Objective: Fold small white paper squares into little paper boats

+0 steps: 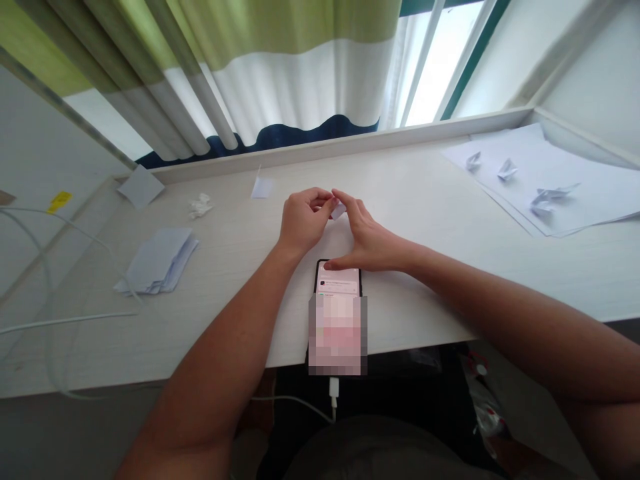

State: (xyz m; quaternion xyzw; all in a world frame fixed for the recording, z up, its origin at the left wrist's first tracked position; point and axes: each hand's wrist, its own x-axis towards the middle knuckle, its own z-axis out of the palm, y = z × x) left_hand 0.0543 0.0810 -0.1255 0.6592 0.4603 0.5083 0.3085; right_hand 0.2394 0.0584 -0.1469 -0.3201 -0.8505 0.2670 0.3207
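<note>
My left hand (306, 220) is closed in a pinch on a small folded piece of white paper (339, 211), just above the tabletop. On the paper's other side is my right hand (373, 237), its index fingertip meeting the left fingertips at the paper's top. The right thumb stretches down, away from the other fingers, over the upper end of a phone (339, 285). That phone lies screen up at the table's front edge, lit pink and partly blurred out. A white charging plug (334, 390) sits at its lower end. The paper's folds are mostly hidden by my fingers.
Several small folded paper pieces (507, 169) rest on white sheets (595, 193) at the right. To the left are a paper stack (159, 261), a crumpled paper (201, 206), a paper square (141, 187) and white cables (75, 321). A small folded paper (261, 187) lies near the back ledge.
</note>
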